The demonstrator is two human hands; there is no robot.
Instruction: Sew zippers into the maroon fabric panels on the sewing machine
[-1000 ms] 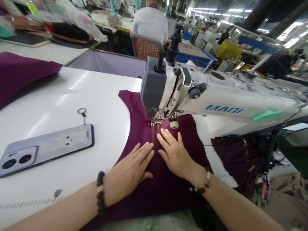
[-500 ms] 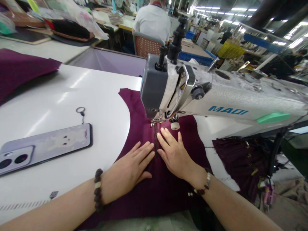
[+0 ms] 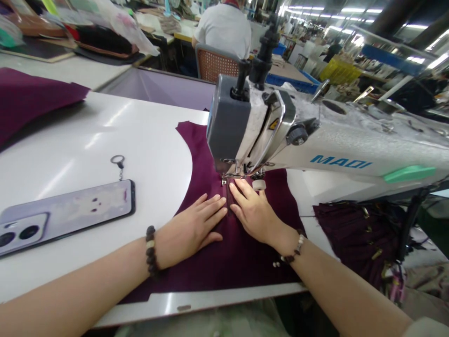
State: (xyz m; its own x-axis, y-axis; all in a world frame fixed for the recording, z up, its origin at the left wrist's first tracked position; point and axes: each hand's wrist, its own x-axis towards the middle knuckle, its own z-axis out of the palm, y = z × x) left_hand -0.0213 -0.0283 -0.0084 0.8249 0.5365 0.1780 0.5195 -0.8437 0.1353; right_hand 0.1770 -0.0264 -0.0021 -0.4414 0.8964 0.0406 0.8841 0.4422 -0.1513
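Observation:
A dark purple fabric piece [image 3: 206, 154] lies flat on the white table under the head of a white MAQI sewing machine [image 3: 315, 140]. My left hand [image 3: 191, 229] presses flat on the cloth, fingers together, left of a dark seam line. Just right of that line my right hand [image 3: 254, 210] also lies flat, its fingertips close to the presser foot [image 3: 229, 178]. Both wrists wear bead bracelets.
A phone [image 3: 66, 215] in a pale case with a key ring lies on the table [image 3: 105, 135] to the left. More purple cloth [image 3: 31, 98] sits at the far left, and a dark pile [image 3: 354, 229] hangs at the right. A person in white [image 3: 224, 28] sits ahead.
Both hands have slid forward with the cloth toward the presser foot. The fabric's near edge now lies farther up the table.

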